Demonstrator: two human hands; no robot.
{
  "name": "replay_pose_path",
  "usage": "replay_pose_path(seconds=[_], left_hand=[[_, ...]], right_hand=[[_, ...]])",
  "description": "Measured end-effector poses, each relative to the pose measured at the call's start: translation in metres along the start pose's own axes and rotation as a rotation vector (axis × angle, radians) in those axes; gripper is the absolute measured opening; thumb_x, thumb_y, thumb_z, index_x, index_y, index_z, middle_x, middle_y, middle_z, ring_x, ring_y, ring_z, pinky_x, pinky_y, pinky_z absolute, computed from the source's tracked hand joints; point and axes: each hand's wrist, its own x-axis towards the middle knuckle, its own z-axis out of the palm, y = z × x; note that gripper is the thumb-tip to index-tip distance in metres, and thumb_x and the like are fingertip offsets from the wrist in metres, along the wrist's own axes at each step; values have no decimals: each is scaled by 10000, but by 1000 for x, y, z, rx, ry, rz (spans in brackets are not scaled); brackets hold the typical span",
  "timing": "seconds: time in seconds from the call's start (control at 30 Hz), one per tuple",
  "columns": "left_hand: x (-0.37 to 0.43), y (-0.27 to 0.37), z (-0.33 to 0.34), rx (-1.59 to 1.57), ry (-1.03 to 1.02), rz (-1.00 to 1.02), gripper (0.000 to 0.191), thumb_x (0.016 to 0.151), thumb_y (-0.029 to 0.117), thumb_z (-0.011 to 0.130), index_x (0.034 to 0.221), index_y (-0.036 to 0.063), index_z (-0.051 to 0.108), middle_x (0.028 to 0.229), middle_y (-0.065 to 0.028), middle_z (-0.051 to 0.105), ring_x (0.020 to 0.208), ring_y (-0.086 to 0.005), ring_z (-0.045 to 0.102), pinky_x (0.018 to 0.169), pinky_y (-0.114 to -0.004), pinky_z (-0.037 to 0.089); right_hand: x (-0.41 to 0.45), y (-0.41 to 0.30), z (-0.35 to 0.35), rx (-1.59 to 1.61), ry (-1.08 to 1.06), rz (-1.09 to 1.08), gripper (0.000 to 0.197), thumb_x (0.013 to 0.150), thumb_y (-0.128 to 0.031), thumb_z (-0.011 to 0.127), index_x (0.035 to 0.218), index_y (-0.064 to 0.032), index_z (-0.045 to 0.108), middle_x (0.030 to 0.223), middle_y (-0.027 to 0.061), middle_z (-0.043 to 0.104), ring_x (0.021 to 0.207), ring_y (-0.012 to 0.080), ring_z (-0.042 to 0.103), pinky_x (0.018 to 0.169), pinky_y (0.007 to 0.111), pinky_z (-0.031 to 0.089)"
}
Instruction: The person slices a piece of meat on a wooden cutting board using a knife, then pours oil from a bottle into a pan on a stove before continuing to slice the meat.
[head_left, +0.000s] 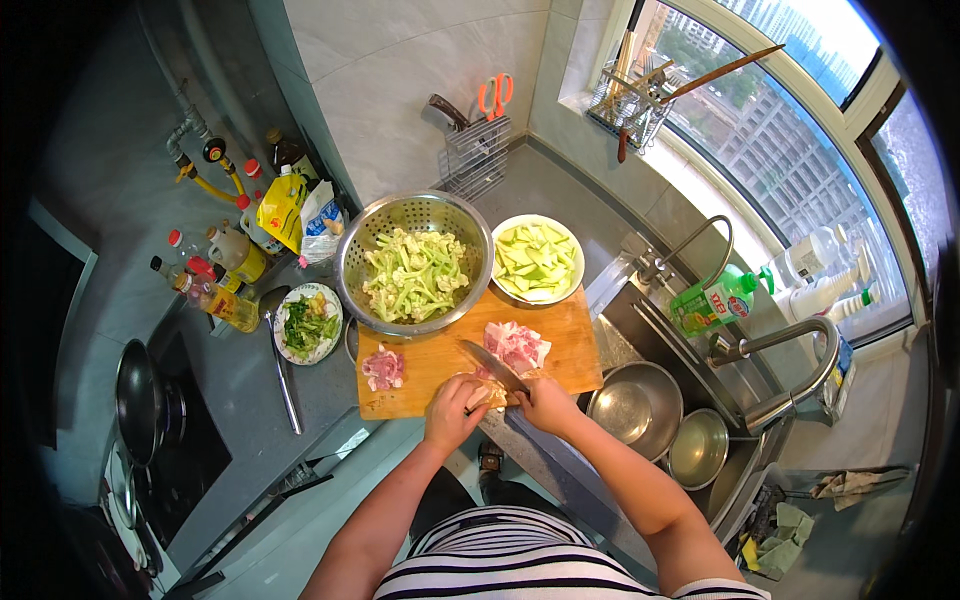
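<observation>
My right hand (546, 406) grips the handle of a kitchen knife (491, 363), whose blade slants up to the left over the wooden cutting board (435, 360). Under the fingers of my left hand (452, 409) lies a piece of meat (491, 391) at the board's front edge, beside the blade. Sliced raw meat (516, 345) is heaped just beyond the knife. A smaller pile of meat (383, 369) rests on the board's left side. A steel colander (352, 259) of cauliflower florets (415, 274) and a white bowl (534, 301) of sliced green vegetable (536, 259) stand at the board's far edge.
Left of the board are a plate of chopped greens (309, 327), a metal ladle (283, 375), several sauce bottles (225, 300) and a wok (140, 405) on the stove. On the right, the sink holds two steel bowls (637, 405) below a curved faucet (814, 330). A knife rack (476, 157) stands behind.
</observation>
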Motion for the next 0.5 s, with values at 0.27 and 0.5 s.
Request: replay_pose_path(seconds=[0.27,0.5], left_hand=[[0,-4,-5,-11,-28,-1,293,1055,171,1026,1335,130,950,1396,-114,912,1353,-460,867,1139,-591,726],[-5,-9,-6,-9,-28,-20,323,1048,143,1028,1359,126,940,1428,-116,906,1402,-460,851,1188,-586,715]], right_hand=[[-23,-17,-28,-122,120,4,296,1244,-275,846,1458,-119,977,1144,340,937,1107,611,912,1001,728,729],[-23,-41,-24,-215,-140,8,282,1179,-178,831,1380,-80,1003,1217,339,973,1144,560,974,1047,677,787]])
